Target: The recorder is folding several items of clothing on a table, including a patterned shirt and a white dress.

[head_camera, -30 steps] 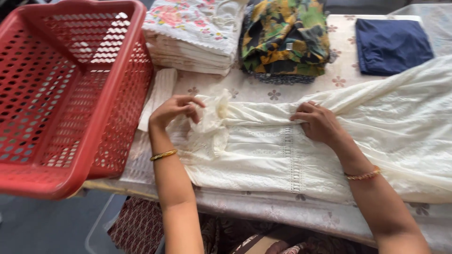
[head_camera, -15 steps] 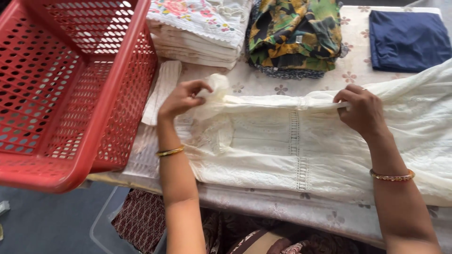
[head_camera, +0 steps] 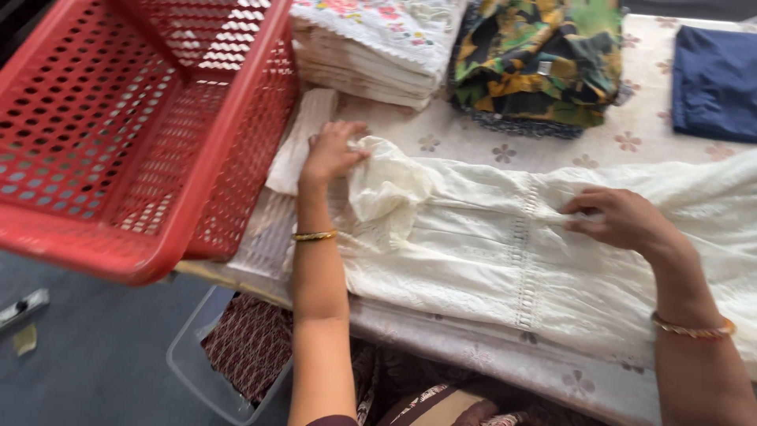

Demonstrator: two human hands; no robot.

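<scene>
Both hands worked on a cream garment [head_camera: 473, 252] spread across the surface [head_camera: 441, 142], which was covered by a pale cloth with small flower prints. The left hand [head_camera: 331, 151] had its fingers curled around a bunched end of the garment, near the left edge of the surface, and wore a gold bangle [head_camera: 314, 235] at the wrist. The right hand [head_camera: 619, 217] lay on the garment's upper fold, fingers pinched on the fabric just right of a vertical lace strip [head_camera: 520, 252]. A red plastic basket [head_camera: 134, 134] stood tilted at the left, overhanging the edge. Behind the garment lay a stack of folded white floral cloths [head_camera: 371, 47], a folded green and yellow patterned cloth [head_camera: 536, 63], and a folded navy cloth [head_camera: 714, 83].
</scene>
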